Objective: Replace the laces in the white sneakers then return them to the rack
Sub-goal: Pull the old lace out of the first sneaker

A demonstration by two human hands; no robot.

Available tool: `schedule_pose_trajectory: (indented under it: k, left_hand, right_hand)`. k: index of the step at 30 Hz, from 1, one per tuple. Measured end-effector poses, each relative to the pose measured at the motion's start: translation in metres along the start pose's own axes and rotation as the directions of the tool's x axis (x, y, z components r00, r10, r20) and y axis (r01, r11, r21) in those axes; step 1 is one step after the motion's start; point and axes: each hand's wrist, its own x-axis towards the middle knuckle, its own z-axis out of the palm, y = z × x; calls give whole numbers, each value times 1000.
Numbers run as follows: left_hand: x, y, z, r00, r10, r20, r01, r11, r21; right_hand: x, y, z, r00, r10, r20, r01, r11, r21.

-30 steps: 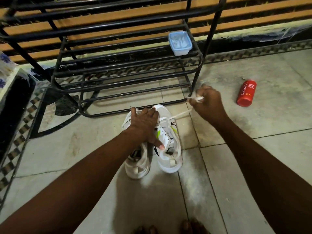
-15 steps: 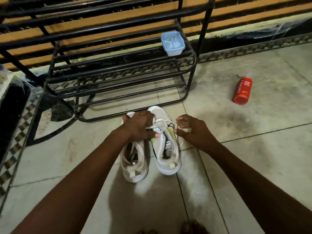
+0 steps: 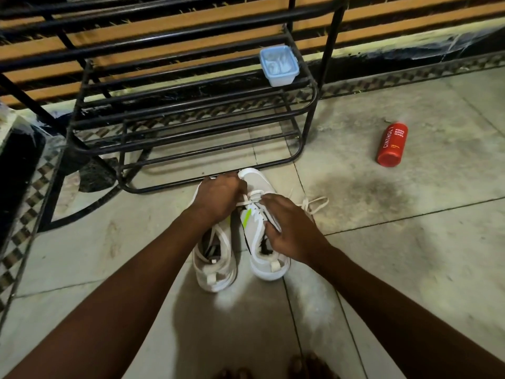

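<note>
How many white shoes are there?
2. One white fabric sneaker stands on the tiled floor, partly under the left hand. The other white sneaker with a green stripe stands beside it to the right, under the right hand.

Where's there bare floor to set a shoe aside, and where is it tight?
Bare tile lies right of the right sneaker, between the trailing lace and the red bottle, and left of the left sneaker, in front of the rack. Crowded: the sneakers' toes, where the left hand and right hand work close to the rack.

Left hand (image 3: 218, 198) pinches the lace (image 3: 257, 193) of the right sneaker (image 3: 259, 181); right hand (image 3: 289, 228) grips that sneaker, before the rack (image 3: 333, 36).
</note>
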Motion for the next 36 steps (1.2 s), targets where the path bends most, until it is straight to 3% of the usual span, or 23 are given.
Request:
schedule_pose_trajectory:
  k: [5, 10, 17, 24, 26, 29, 31, 33, 35, 36]
  left_hand:
    - [-1, -4, -7, 1000, -23, 13, 25, 984, -178]
    - [-2, -2, -10, 987, -92, -131, 39, 932, -359]
    - [-12, 9, 4, 944, -205, -258, -11, 763, -646]
    - [-12, 25, 1, 912, -266, -313, -64, 660, -749]
    - [-13, 30, -5, 902, -293, -318, -104, 566, -818]
    - [-10, 37, -28, 889, -339, -306, -195, 324, -926]
    - [-4, 40, -50, 867, -353, -353, -273, 257, -927]
    - [0, 41, -63, 846, -296, -444, -340, 343, -876]
    - [-1, 37, -64, 855, -93, -510, -344, 636, -691]
    - [-2, 33, -60, 881, 36, -471, -317, 785, -532]
  right_hand:
    - [4, -3, 6, 1000, 22, 16, -23, 999, 40]
    - [2, -4, 12, 999, 45, -23, -44, 997, 59]
    - [-3, -3, 13, 994, 105, -13, -105, 995, 1]
    - [0, 0, 16, 983, 177, 39, -172, 980, -100]
    - [0, 1, 18, 983, 181, 26, -177, 978, -113]
    - [2, 2, 19, 985, 173, 16, -171, 980, -106]
    - [2, 1, 18, 986, 167, 22, -164, 981, -103]
    - [2, 2, 18, 986, 164, 23, -162, 983, -85]
    - [3, 1, 18, 987, 160, 19, -158, 985, -73]
    - [3, 2, 18, 988, 154, 16, -153, 985, -76]
